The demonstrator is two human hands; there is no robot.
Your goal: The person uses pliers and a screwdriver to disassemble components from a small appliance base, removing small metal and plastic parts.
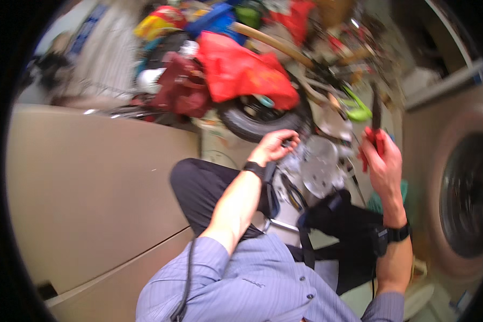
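Note:
My right hand (386, 161) is closed around the red handles of a pair of pliers (377, 110), whose long dark jaws point away from me. My left hand (276, 145) hangs in front of a black-tyred wheel (247, 127) with its fingers curled. Something small and dark shows at those fingertips, too blurred to name. Just right of it is a translucent plastic container (319, 166). Below, between my legs, lies a black and yellow hand tool (293, 194). A lime-green object (355, 107) is a little left of the pliers.
A red bag (241, 70) drapes over the wheel, with a wooden handle (273, 43) behind it. Clutter fills the far floor, including a maroon bag (182, 88). A large beige cabinet-like body (102, 188) borders my left; a front-loading washing machine (469, 188) stands at my right.

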